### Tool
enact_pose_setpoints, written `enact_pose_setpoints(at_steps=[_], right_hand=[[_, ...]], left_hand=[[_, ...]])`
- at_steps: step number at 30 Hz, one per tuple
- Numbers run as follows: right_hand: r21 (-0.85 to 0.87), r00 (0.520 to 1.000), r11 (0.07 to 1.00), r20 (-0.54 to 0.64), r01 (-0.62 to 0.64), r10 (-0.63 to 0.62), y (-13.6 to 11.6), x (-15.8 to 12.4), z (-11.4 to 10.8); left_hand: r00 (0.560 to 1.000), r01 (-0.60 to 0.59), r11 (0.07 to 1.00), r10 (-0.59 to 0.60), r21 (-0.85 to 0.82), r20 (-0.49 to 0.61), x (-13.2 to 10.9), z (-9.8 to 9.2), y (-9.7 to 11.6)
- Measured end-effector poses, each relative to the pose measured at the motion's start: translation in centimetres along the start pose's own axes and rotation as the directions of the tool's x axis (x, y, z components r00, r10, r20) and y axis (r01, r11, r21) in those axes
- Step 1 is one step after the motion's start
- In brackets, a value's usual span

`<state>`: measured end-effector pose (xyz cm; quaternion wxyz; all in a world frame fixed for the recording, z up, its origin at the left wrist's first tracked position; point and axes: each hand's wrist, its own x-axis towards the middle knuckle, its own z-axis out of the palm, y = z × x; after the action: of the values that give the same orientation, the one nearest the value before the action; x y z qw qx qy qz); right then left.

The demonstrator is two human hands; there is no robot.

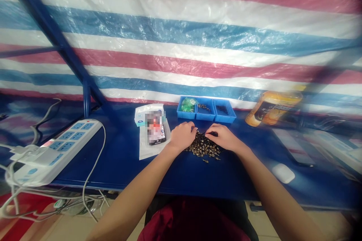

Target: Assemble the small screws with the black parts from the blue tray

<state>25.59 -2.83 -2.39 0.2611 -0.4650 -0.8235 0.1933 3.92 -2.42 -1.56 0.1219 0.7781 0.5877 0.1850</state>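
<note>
A heap of small brass-coloured metal parts (204, 147) lies on the blue table (181, 175) in front of me. My left hand (183, 134) rests at the heap's left edge with its fingers curled in. My right hand (222, 135) sits at the heap's right edge, fingertips pinched together over the parts. What either hand holds is too small to make out. Behind the heap stand three joined blue trays (206, 110), the left one with something green, the others with small dark parts.
A phone (155, 130) lies on white paper (145, 148) left of my hands, a small box (145, 115) behind it. A white power strip (53, 150) with cables hangs over the left edge. An orange jar (271, 111) and a white mouse (283, 173) are at the right. A striped tarp (181, 37) hangs behind.
</note>
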Motion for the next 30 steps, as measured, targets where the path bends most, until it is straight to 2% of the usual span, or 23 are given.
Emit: enact_pose_setpoints(at_steps=[8, 12, 16, 19, 24, 30], right_hand=[[-0.006, 1.0, 1.0, -0.018, -0.004, 0.004, 0.2, 0.0, 0.3], [0.035, 0.996, 0.999, -0.089, -0.013, 0.016, 0.2, 0.0, 0.2], [0.144, 0.98, 0.989, -0.193, -0.02, 0.047, 0.0, 0.0, 0.0], [0.247, 0.982, 0.968, -0.172, -0.037, 0.081, -0.5, -0.1, -0.1], [0.419, 0.975, 0.903, -0.139, -0.098, 0.171, -0.9, 0.2, 0.3], [0.645, 0.966, 0.755, -0.104, -0.116, 0.238, -1.0, 0.5, 0.6]], left_hand=[[1.0, -0.007, 1.0, 0.007, 0.008, -0.006, 0.0, 0.1, -0.1], [1.0, -0.01, 1.0, 0.01, -0.009, -0.02, 0.0, -0.3, 0.2], [0.99, -0.133, 0.987, 0.127, -0.096, -0.067, -0.2, -1.0, 0.8], [0.976, -0.216, 0.963, 0.206, -0.159, -0.077, -0.3, -1.3, 1.2], [0.946, -0.323, 0.919, 0.311, -0.228, -0.087, -0.4, -1.4, 1.4], [0.923, -0.385, 0.875, 0.363, -0.293, -0.128, -0.3, -1.3, 1.4]])
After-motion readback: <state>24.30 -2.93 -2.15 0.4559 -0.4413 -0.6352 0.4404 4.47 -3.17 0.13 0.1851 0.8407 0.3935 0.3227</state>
